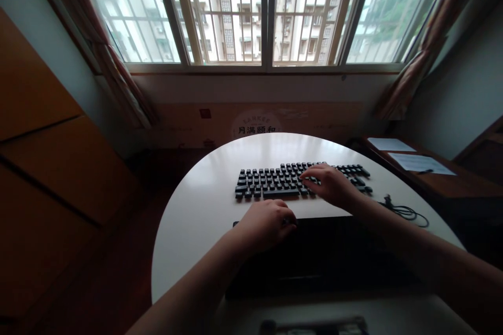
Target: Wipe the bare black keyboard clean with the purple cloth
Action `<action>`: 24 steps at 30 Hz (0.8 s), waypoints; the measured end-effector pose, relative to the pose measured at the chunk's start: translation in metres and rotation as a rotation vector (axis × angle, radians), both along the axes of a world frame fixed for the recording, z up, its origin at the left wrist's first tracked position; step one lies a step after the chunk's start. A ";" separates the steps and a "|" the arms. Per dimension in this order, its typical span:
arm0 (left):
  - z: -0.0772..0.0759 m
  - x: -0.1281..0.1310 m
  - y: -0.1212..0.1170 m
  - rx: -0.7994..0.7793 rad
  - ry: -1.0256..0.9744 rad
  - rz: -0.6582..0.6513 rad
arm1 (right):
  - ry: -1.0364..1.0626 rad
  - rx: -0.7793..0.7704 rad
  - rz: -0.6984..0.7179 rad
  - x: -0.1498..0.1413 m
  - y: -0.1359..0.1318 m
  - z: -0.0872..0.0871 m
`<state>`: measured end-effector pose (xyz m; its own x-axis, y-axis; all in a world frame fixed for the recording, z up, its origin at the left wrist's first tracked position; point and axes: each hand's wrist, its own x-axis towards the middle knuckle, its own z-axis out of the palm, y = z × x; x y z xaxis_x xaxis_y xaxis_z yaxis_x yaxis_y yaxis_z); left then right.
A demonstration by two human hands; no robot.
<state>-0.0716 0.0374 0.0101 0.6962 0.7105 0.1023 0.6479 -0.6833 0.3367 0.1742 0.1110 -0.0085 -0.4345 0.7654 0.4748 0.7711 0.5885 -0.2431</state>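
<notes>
Rows of black keys [275, 180] lie in a keyboard layout on the white round table [196, 209]. My right hand [330, 186] rests over their right half, with thumb and fingertips pinched together on one key. A flat black slab [326, 251] lies nearer to me. My left hand [263, 225] sits at its far left edge with fingers curled under. What those fingers hold is hidden.
A black cable [404, 212] lies coiled at the table's right edge. A low wooden shelf with white papers [420, 163] stands to the right, and wooden cabinets [47, 157] to the left. A barred window [259, 10] with curtains fills the far wall. Some dark object [314, 327] pokes in at the bottom edge.
</notes>
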 end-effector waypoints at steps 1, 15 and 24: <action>0.000 0.000 0.000 -0.001 -0.001 -0.002 | -0.023 -0.015 -0.025 -0.002 0.012 0.001; 0.001 -0.011 0.004 -0.037 -0.028 -0.092 | -0.510 -0.391 -0.111 -0.043 0.148 0.017; -0.001 -0.016 0.007 -0.042 -0.077 -0.134 | -0.609 -0.473 -0.090 -0.052 0.154 0.014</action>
